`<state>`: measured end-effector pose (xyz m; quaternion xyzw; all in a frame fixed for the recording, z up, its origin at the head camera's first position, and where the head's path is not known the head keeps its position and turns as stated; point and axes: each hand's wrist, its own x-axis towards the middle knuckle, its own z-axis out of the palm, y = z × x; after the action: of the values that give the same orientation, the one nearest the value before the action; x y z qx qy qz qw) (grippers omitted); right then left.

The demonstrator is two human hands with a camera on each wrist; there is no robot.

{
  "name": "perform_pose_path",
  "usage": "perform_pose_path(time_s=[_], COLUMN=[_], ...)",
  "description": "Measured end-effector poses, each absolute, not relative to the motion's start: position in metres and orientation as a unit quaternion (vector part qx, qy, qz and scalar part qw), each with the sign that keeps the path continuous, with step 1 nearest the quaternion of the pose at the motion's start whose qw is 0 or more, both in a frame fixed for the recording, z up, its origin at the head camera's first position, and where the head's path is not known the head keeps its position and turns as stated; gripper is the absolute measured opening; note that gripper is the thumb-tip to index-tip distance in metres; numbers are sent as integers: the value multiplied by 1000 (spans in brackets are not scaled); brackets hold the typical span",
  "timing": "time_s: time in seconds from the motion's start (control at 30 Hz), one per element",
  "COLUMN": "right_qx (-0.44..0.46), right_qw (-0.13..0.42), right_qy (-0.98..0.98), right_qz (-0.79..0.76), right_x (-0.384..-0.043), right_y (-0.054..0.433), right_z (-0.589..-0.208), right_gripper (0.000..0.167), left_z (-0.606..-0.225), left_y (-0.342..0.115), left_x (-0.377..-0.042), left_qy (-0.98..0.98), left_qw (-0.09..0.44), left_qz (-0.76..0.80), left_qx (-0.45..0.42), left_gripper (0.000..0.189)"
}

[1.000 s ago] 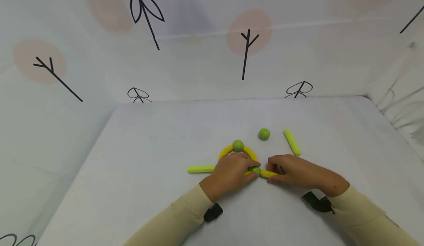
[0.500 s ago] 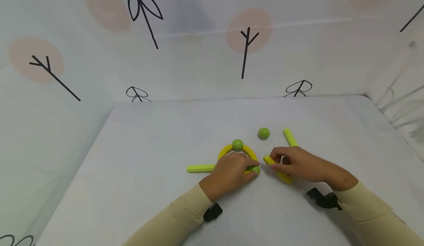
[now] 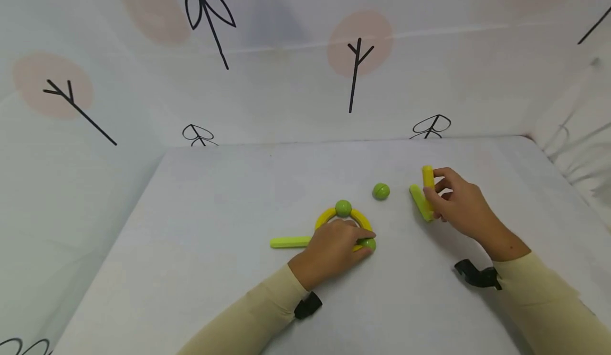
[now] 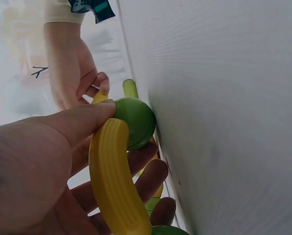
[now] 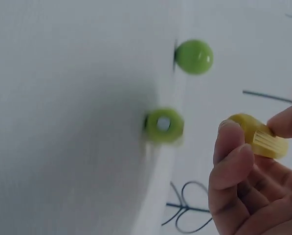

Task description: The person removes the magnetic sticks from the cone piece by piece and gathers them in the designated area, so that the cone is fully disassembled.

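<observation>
In the head view my left hand (image 3: 334, 246) pinches a green ball (image 3: 368, 244) at the right of a yellow ring. Curved yellow pieces (image 4: 111, 176) join green balls in that ring, and the hand covers much of it. Another green ball (image 3: 343, 208) tops the ring. Further right, my right hand (image 3: 463, 204) grips a yellow piece (image 3: 428, 177) between thumb and fingers, held up beside a lime green stick (image 3: 417, 198). The right wrist view shows the yellow piece's (image 5: 268, 142) ribbed side, its other end hidden by fingers.
A loose green ball (image 3: 381, 191) lies on the white table (image 3: 229, 196) behind the ring. Another lime stick (image 3: 290, 242) extends left from beside the left hand. A white printed backdrop (image 3: 286, 95) rises at the table's far edge.
My right hand has pulled the yellow piece away from the pinched green ball, then carried it right and farther back, turning it more upright. My left hand stays in place.
</observation>
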<state>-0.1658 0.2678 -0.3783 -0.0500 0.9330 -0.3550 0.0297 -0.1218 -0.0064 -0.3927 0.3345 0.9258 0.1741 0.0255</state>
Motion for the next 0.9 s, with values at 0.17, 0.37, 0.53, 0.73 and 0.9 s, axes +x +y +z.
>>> perform_pose_path(time_s=[0.17,0.37,0.53,0.73,0.9], right_qx=[-22,0,-7,-15,-14], right_qw=[51,114,150,145,145], right_qy=[940,951,949,951,953], right_qz=[-337,-287,-276,-272,-266], right_x=[-175,-184,-187,-186,-185], right_y=[288,302,302,301,299], right_z=[-383,-392,-399,-401,-398], right_gripper=[56,59,62,59,56], left_z=[-392,-392,-392,-392,-393], left_y=[-6,-7,-7,-6,-7], left_x=[-122,-123,-124,-124,-123], left_qy=[926,923,924,925,927], left_qw=[26,19,16,14,15], left_qz=[173,179,176,171,159], left_qx=[336,339,338,338,340], left_gripper=[29,28,28,28,28])
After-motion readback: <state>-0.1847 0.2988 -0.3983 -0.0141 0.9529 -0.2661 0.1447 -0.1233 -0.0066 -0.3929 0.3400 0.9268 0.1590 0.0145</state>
